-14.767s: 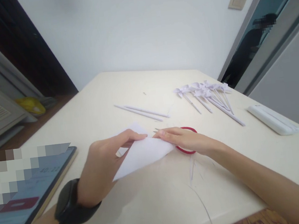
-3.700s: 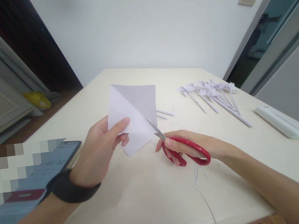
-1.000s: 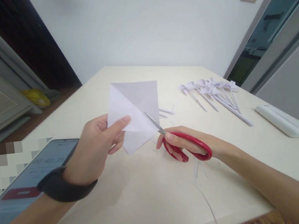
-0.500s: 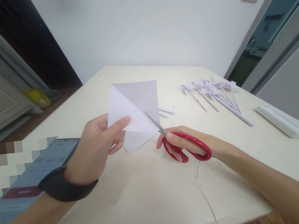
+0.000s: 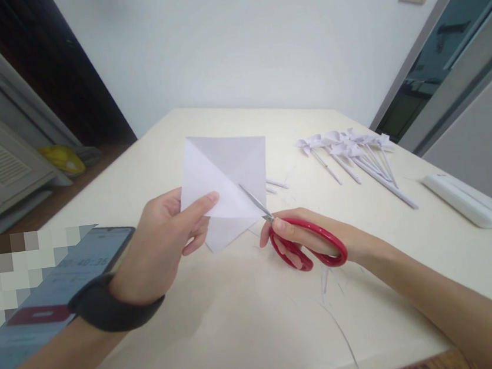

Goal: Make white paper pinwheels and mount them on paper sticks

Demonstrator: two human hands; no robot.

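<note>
My left hand [image 5: 179, 224] pinches a creased square of white paper [image 5: 210, 182] above the table, its thumb pressed on the front face. Red-handled scissors [image 5: 305, 237] are in my right hand [image 5: 294, 235], with fingers through the loops. One metal blade lies across the front of the paper, pointing up and left from its lower right corner. The other blade is largely hidden behind the sheet. A lower flap of the paper hangs below the cut edge.
Several paper pinwheels [image 5: 343, 144] on rolled sticks lie at the right back of the white table [image 5: 244, 327]. A white plastic case [image 5: 467, 199] rests near the right edge. Paper scraps [image 5: 326, 279] lie under my right hand. A phone [image 5: 59, 300] is at the left.
The paper and my left hand have shifted slightly right. The scissors stay at nearly the same place, still across the paper's lower right corner.
</note>
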